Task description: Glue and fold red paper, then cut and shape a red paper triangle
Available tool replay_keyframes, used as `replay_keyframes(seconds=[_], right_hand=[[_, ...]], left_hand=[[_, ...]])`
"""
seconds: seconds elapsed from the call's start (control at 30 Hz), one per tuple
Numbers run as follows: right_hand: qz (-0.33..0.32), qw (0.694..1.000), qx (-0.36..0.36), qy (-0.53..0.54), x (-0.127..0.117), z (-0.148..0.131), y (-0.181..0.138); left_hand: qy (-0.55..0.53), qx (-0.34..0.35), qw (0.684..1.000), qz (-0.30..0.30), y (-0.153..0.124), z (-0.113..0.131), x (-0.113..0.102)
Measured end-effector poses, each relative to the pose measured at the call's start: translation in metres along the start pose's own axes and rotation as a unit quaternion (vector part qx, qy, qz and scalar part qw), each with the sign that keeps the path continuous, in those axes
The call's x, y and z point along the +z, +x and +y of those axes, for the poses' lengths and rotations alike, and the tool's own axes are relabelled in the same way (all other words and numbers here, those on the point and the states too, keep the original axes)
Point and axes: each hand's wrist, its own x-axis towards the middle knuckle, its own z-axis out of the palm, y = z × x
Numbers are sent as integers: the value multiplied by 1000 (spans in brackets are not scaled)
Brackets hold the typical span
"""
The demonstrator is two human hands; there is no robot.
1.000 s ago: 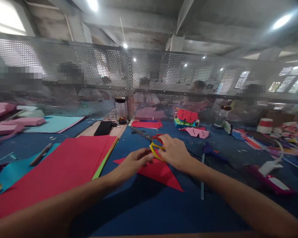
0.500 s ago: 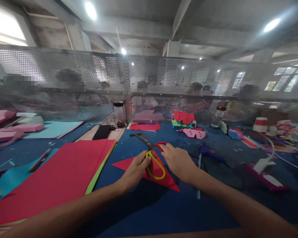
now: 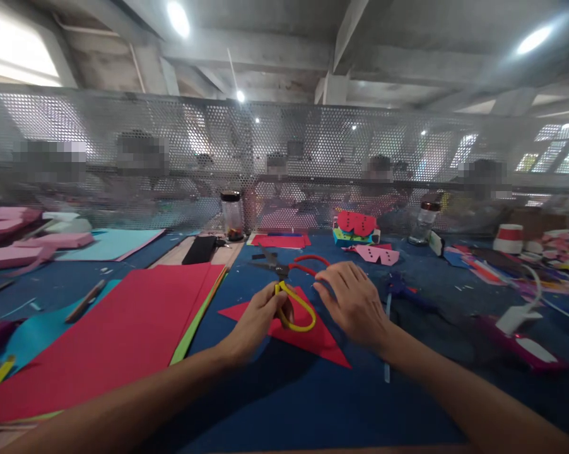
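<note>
A pair of scissors [image 3: 283,272], one handle loop yellow and the other red, is held up with its blades spread and pointing away to the left. My left hand [image 3: 260,315] is closed on the yellow loop. Just right of the red loop, my right hand [image 3: 353,301] hovers with its fingers apart and curved, holding nothing that I can see. Beneath the scissors a red paper triangle [image 3: 320,343] lies on the blue table [image 3: 275,403]; my left hand and the yellow loop cover part of it.
To the left lies a stack of red sheets [image 3: 123,328], green edges showing. Farther back are a black phone [image 3: 199,250], a jar [image 3: 232,217] and pink paper cut-outs [image 3: 378,254]. A blue glue gun [image 3: 410,291] and a magenta device [image 3: 521,343] sit right. Perforated screen [image 3: 308,135] behind.
My right hand has let go of the red loop and drawn back to the right, its fingers opening. The scissors stay in my left hand, their red loop swung farther out. The view shifted slightly.
</note>
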Motion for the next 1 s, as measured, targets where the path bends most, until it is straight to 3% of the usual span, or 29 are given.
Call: replay_keyframes(seconds=[0.1,0.27,0.4,0.5,0.63,1.0], right_hand=[[-55,985,59,152,1,-5,-2],[-95,890,161,417,18,-15,-1],[-58,842,219,489,25,-24,-3],[-32,820,246,517,26,-30,-4],[-5,804,274,528,28,-33,-5],[-3,810,266,522,27,-31,-10]], left_hand=[[-29,24,999,18,-1,1,-1],[-46,25,998,-33,-7,0,5],[-39,24,995,-87,-12,-5,10],[-31,27,995,-91,-12,-8,11],[-25,21,993,-113,-12,-9,13],[-18,26,988,-152,-17,1,13]])
